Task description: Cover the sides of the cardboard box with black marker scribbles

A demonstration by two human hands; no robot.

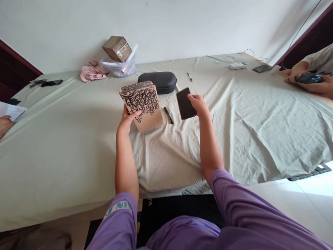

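My left hand (128, 119) grips a small cardboard box (153, 116) by its left side, thumb across the front. Black looping scribbles cover the upper part of that face. In my right hand (199, 104) is a smartphone (186, 104) with a dark screen, pinched at its right edge. Between the two, a black marker (168, 115) lies on the pale green cloth (177, 152). Behind the cardboard box sits a black oval zip case (162, 81), partly hidden by it. My left fingers behind the box are out of sight.
A plastic tub (126, 68) holding a brown carton (117, 48) stands by the wall, beside a pink cloth (93, 71). Farther back lie a pen (189, 76), a white device (237, 66) and another phone (262, 68). Other people's hands (303, 74) show at both sides.
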